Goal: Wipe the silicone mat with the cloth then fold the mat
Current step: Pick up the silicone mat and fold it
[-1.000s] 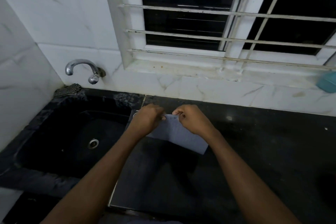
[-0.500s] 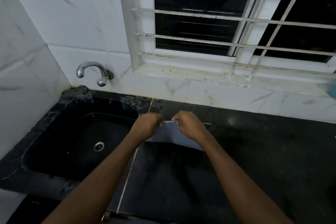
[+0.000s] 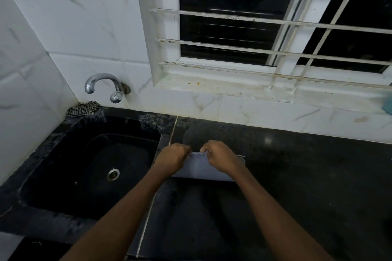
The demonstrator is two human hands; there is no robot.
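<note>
A pale grey-blue silicone mat lies folded on the black countertop, just right of the sink. My left hand pinches the mat's far edge at its left end. My right hand pinches the same edge a little to the right, covering part of the mat. A rounded corner of the mat sticks out past my right wrist. A checked black-and-white cloth sits bunched in the back left corner behind the sink, away from both hands.
A black sink with a steel drain fills the left side, under a chrome tap on the white tiled wall. A barred window runs above the counter. A teal object shows at the right edge.
The mat looks shorter front to back than a second ago, its near flap folded in. Both hands keep pinching the far edge while the camera view shifts up and back.
</note>
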